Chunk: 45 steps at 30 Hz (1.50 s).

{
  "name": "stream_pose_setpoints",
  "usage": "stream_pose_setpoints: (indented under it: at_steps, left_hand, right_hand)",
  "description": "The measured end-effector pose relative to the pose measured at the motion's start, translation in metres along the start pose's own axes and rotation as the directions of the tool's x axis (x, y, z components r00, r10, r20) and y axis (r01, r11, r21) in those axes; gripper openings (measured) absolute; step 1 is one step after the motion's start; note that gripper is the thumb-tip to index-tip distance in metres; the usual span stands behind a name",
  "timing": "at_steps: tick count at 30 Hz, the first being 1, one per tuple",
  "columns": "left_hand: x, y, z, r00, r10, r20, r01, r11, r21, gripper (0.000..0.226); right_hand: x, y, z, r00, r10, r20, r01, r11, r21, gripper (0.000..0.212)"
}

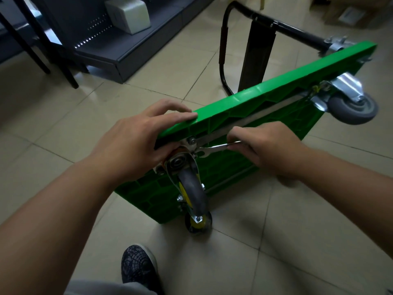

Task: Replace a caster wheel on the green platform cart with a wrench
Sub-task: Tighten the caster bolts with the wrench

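Green platform cart is being gripped by the left hand while the wrench, pointing left toward the caster wheel, is being pinched by the right hand.

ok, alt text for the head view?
A person's right hand holds a wrench against the mount of a caster wheel on a green platform cart tipped on its side; the left hand grips the cart's upper edge.

- Beige tiled floor, dark grout lines.
- On it, the green platform cart stands on one long edge, its black handle touching the tiles.
- Dark shelf unit, black chair legs and a patterned shoe also rest there.
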State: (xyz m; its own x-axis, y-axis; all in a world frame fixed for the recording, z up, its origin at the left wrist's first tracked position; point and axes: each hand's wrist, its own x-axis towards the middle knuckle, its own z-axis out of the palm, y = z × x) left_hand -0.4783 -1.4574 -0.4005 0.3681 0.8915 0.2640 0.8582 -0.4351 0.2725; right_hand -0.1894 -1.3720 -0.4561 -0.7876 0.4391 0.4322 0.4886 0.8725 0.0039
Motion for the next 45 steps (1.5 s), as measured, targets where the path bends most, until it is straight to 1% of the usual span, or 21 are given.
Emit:
stream_pose_setpoints:
  at_steps: [5,7,10,12,14,16,18,20,23,26,29,33,36,41,43,44,45]
  left_hand:
    - [0.0,0.0,-0.001,1.0,0.007,-0.002,-0.007,1.0,0.002,0.061]
    - [0.0,0.0,0.0,1.0,0.012,0.002,-0.012,1.0,0.005,0.061]
    - [0.0,-0.001,0.0,1.0,0.013,0.002,-0.013,1.0,0.013,0.062]
    - [0.0,-0.002,0.0,1.0,0.01,0.001,-0.01,1.0,0.019,0.063]
    - [0.0,-0.002,0.0,1.0,0.009,0.002,-0.009,1.0,0.02,0.063]
    - [0.0,-0.002,0.0,1.0,0.01,0.007,-0.011,1.0,0.015,0.062]
    - [0.0,-0.002,0.0,1.0,0.015,0.014,-0.015,1.0,-0.001,0.06]
    - [0.0,-0.001,-0.001,1.0,0.014,0.021,-0.014,1.0,-0.013,0.06]
    - [0.0,0.0,-0.002,1.0,0.011,0.025,-0.011,1.0,-0.001,0.061]
    - [0.0,0.0,-0.002,1.0,0.009,0.026,-0.009,1.0,-0.007,0.06]
    - [0.0,0.0,-0.002,1.0,0.005,0.027,-0.005,1.0,-0.003,0.061]
    - [0.0,0.001,-0.002,1.0,0.004,0.028,-0.004,1.0,-0.005,0.061]
    - [0.0,0.001,-0.002,1.0,-0.004,0.028,0.004,1.0,0.007,0.062]
    - [0.0,0.001,-0.002,1.0,-0.009,0.03,0.009,1.0,0.01,0.062]
    - [0.0,0.0,-0.001,0.999,-0.008,0.032,0.008,1.0,0.013,0.063]
    - [0.001,-0.001,-0.001,0.999,-0.01,0.032,0.01,1.0,0.015,0.064]
    - [0.001,-0.001,-0.002,0.999,-0.014,0.032,0.013,1.0,0.018,0.064]
  right_hand:
    - [0.009,0.002,0.02,0.998,-0.052,-0.032,0.049,0.994,-0.094,0.021]
    - [0.007,0.003,0.027,0.997,-0.048,-0.055,0.042,0.995,-0.095,0.021]
    - [-0.002,0.003,0.037,0.996,0.046,-0.082,-0.043,0.999,0.03,0.027]
    - [-0.011,0.0,0.047,0.988,0.135,-0.081,-0.122,0.981,0.148,0.031]
    - [-0.017,-0.001,0.057,0.979,0.183,-0.084,-0.162,0.964,0.212,0.034]
    - [-0.019,0.001,0.059,0.98,0.165,-0.112,-0.142,0.971,0.191,0.035]
    - [-0.015,0.004,0.053,0.984,0.114,-0.136,-0.096,0.986,0.134,0.034]
    - [-0.01,0.007,0.045,0.988,0.071,-0.141,-0.06,0.995,0.078,0.033]
    - [-0.002,0.011,0.042,0.991,0.045,-0.124,-0.043,0.999,0.02,0.034]
    - [0.0,0.009,0.044,0.99,0.065,-0.127,-0.06,0.997,0.042,0.035]
    - [-0.003,0.005,0.047,0.982,0.066,-0.179,-0.059,0.997,0.043,0.037]
    - [-0.004,0.001,0.046,0.978,0.065,-0.199,-0.056,0.997,0.048,0.037]
    - [-0.002,0.005,0.047,0.984,0.083,-0.159,-0.075,0.996,0.053,0.038]
    - [-0.004,0.007,0.057,0.987,0.151,-0.044,-0.14,0.971,0.192,0.035]
    - [-0.009,0.004,0.067,0.974,0.228,-0.003,-0.219,0.941,0.257,0.035]
    - [-0.013,-0.001,0.073,0.957,0.289,0.025,-0.283,0.909,0.305,0.036]
    - [-0.016,-0.008,0.081,0.93,0.361,0.067,-0.358,0.855,0.375,0.036]
